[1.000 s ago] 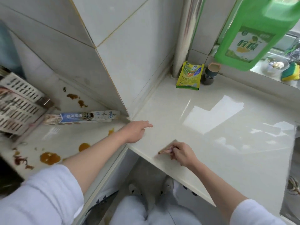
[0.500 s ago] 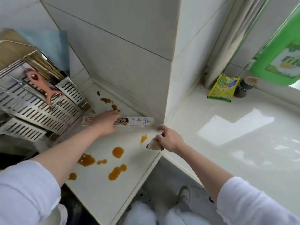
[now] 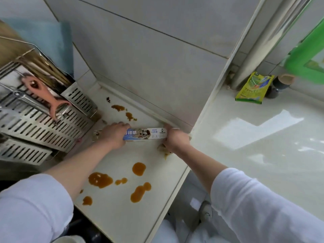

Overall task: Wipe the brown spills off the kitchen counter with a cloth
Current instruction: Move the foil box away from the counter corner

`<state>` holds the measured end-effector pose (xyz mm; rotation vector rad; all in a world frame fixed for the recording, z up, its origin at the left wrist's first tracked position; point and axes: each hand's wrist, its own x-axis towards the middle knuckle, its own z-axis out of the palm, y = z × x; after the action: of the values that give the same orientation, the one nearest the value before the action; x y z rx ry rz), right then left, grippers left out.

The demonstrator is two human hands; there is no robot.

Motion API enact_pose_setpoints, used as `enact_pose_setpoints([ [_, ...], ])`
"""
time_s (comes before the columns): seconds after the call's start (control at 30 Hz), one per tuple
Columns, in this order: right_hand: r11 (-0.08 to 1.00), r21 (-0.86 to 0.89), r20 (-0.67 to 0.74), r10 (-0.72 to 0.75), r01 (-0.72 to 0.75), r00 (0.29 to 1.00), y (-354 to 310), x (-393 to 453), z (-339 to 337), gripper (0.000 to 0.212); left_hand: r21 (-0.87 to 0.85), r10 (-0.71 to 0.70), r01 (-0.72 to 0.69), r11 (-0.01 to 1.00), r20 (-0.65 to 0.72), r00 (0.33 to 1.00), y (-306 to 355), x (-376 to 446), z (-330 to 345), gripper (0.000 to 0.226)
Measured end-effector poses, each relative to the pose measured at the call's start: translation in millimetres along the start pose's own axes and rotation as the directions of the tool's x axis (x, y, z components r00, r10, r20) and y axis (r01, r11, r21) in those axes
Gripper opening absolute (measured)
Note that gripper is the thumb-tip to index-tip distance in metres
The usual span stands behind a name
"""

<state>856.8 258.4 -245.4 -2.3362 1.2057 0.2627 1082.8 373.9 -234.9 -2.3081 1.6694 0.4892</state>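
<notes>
Head view: left hand [image 3: 114, 135] and right hand [image 3: 175, 138] clasp opposite ends of a long white-and-blue foil box [image 3: 145, 134] on the pale counter [image 3: 122, 216]; a crumpled stained cloth [image 3: 162, 148] peeks under the right hand; brown spills [image 3: 100, 179] await, so lifting the box clear looks wise

A long cardboard foil box [image 3: 145, 134] is lying crosswise on the pale kitchen counter [image 3: 122, 216], near its back wall. The left hand [image 3: 114, 135] is gripping the box's left part and the right hand [image 3: 174, 137] its right end. Brown spills [image 3: 100, 179] are sitting toward the counter's front edge, with more [image 3: 122, 111] behind the box. A perforated metal dish rack [image 3: 40, 118] is standing at the counter's left edge. A yellow-green packet [image 3: 252, 89] is leaning in the far right corner beside a dark jar [image 3: 280, 85].
</notes>
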Motion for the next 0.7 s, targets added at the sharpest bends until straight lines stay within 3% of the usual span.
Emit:
enact_pose_setpoints([
  [0.17,0.995,-0.085,-0.018,-0.063,0.061,0.998,25.3,-21.8,-14.9,0.050,-0.034,0.026,-0.025,0.999,0.032,0.999,22.7,-11.9,-15.3,0.046],
  [0.33,0.993,-0.103,-0.032,-0.053,0.050,0.998,108.1,-59.8,-44.7,0.043,-0.015,0.155,-0.155,0.988,-0.003,0.988,98.0,-23.3,-36.4,0.045],
  [0.5,0.995,-0.065,-0.003,0.074,-0.074,0.997,216.7,-97.2,-86.8,0.046,-0.116,0.252,-0.258,0.959,-0.062,0.966,208.6,-13.4,-27.2,0.052],
  [0.7,0.968,0.030,0.026,0.249,-0.249,0.968,317.0,-132.8,-106.2,0.051,-0.103,0.349,-0.363,0.926,-0.129,0.928,322.0,10.5,-7.7,0.056],
])
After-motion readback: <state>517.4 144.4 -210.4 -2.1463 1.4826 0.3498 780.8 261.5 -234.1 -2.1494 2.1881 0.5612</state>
